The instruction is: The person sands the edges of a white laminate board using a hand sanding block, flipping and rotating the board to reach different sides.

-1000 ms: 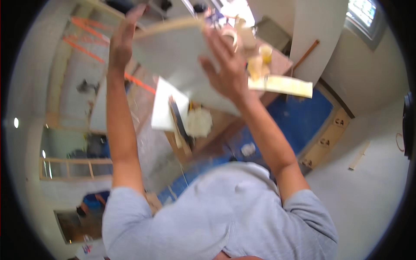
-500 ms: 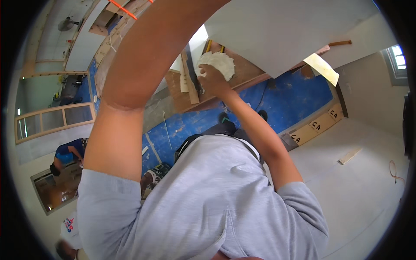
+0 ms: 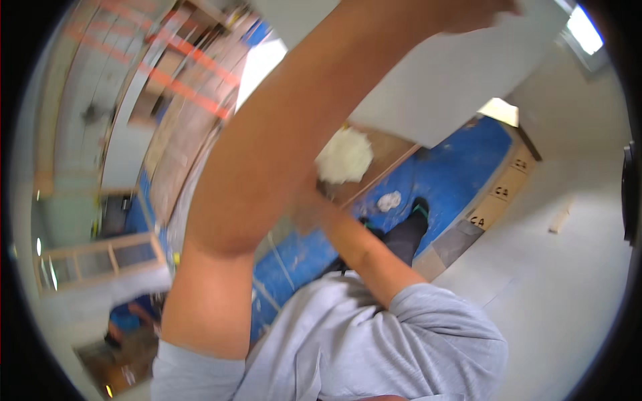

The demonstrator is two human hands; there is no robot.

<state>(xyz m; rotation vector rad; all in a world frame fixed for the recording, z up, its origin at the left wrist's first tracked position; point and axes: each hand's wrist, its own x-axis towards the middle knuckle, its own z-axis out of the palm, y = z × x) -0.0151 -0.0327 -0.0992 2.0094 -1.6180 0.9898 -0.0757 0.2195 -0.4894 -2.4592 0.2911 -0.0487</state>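
My left arm crosses the view to the upper right. My left hand (image 3: 478, 17) is at the top edge, partly cut off, in front of a large pale flat panel (image 3: 441, 93); its fingers do not show well enough to read. My right hand (image 3: 306, 208) is a blur close beside the left forearm and partly hidden behind it, so what it holds, if anything, cannot be made out. Just beyond it, a roundish cream-white lump (image 3: 345, 156) with a ragged edge lies on a brown wooden board (image 3: 388, 150).
Blue floor covering (image 3: 455, 157) with a crumpled white scrap (image 3: 388, 201) lies around my feet. Long marked boards (image 3: 498, 192) run along the right wall. Blurred orange bars (image 3: 180, 83) stand upper left, near a wooden frame (image 3: 100, 260). Another person (image 3: 130, 317) is at lower left.
My view has turned. My left hand has come into view at the top. My right hand has moved away from the cream-white lump, back toward me and beside the left forearm.
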